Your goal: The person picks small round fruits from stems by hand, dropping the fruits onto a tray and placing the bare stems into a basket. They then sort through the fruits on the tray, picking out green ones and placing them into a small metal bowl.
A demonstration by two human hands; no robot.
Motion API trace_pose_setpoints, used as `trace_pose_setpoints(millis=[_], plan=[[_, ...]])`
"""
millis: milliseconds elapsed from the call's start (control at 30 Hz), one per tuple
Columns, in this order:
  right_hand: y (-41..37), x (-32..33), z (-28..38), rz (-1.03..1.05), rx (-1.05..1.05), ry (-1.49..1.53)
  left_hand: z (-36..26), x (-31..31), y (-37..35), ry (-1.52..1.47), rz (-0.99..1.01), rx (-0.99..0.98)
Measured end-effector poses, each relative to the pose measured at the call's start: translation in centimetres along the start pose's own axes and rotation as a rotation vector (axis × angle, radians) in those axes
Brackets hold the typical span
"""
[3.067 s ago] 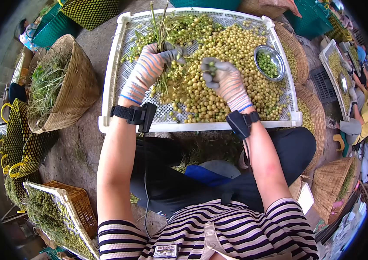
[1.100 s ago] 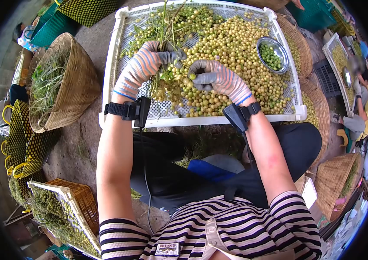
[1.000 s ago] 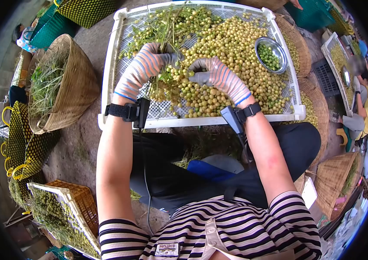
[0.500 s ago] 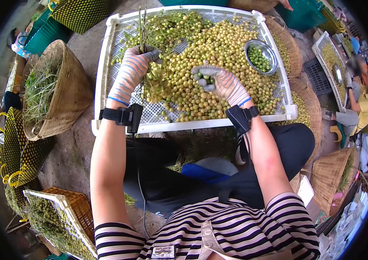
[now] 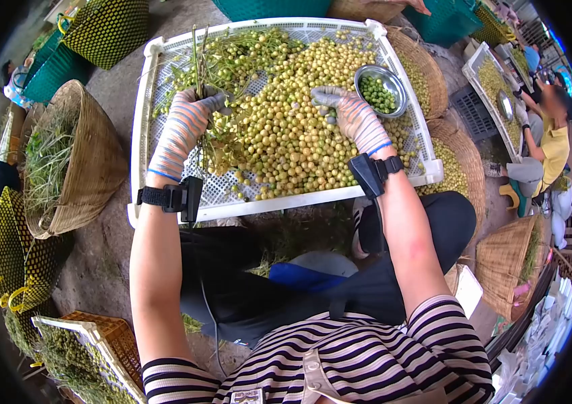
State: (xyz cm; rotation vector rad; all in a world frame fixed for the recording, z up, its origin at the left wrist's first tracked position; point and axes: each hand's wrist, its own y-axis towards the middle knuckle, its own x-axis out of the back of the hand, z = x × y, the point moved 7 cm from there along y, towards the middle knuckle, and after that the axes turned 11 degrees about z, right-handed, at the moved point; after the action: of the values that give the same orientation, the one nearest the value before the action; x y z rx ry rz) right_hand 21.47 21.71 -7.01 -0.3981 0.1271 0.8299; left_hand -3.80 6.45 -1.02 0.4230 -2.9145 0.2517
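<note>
My left hand, in a striped glove with grey fingertips, is closed round a bunch of thin stems that stands upright over the tray. Leaves and small fruits hang from the stems below the hand. My right hand, gloved alike, is curled over the yellowish round fruits, just left of the metal bowl. Its fingers hide the green fruits seen in it earlier. Small green fruits lie in the bowl. All this is on a white mesh tray before my knees.
A wicker basket of stalks stands at the left, near black-and-yellow woven bags. Round baskets of fruit sit beside and under the tray's right side. At the far right a person in yellow works at another tray.
My right hand has moved right relative to the tray, closer to the bowl, and turned so that the green fruits no longer show. My left hand still grips the stems. The view has shifted slightly.
</note>
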Motion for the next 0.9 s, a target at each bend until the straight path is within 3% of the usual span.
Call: trace_pose_setpoints(millis=[167, 233, 300, 367, 500, 567, 633, 667, 700, 733, 767, 833, 900], plan=[[-0.5, 0.6, 0.6, -0.013, 0.000, -0.154, -1.4, -0.8, -1.2, -0.020, 0.054, -0.010], [0.5, 1.4, 0.2, 0.079, -0.013, -0.070, -1.6, -1.2, -1.3, -0.098, 0.027, -0.058], [1.0, 1.1, -0.8, 0.280, -0.082, 0.217, -1.8, -1.2, -1.3, -0.179, 0.003, -0.108], [0.6, 0.9, -0.7, 0.221, -0.117, 0.306, -1.7, -1.3, -1.1, 0.017, 0.065, -0.018], [-0.7, 4.1, 3.1, 0.020, 0.139, 0.080, -1.6, -1.6, -1.2, -0.180, 0.093, -0.055], [-2.5, 6.1, 6.9, -0.233, 0.329, -0.429, -1.2, -1.0, -1.1, -0.180, 0.055, -0.047], [-0.1, 11.2, 7.1, -0.375, 0.299, -1.073, -0.4, -0.5, -0.5, -0.265, 0.201, -0.070], [-0.9, 9.3, 7.8, -0.446, 0.157, -1.288, -2.1, -0.8, -1.7, -0.111, 0.092, -0.091], [-2.0, 7.7, 8.7, -0.522, 0.006, -1.501, -1.7, -0.8, -1.5, -0.216, 0.083, -0.081], [-1.3, 6.1, 8.8, -0.427, 0.207, -1.464, -2.6, -1.2, -1.8, -0.197, 0.091, -0.076], [-0.6, 3.2, 7.9, -0.169, 0.311, -1.206, -3.4, -1.5, -2.2, -0.180, 0.102, -0.068], [-1.0, -5.1, 6.4, 0.258, 0.262, -0.905, -2.4, -1.8, -1.7, -0.217, 0.154, -0.101], [-0.6, -10.4, 5.0, 0.410, 0.232, -0.888, -2.7, -1.9, -1.5, -0.192, 0.141, -0.131]])
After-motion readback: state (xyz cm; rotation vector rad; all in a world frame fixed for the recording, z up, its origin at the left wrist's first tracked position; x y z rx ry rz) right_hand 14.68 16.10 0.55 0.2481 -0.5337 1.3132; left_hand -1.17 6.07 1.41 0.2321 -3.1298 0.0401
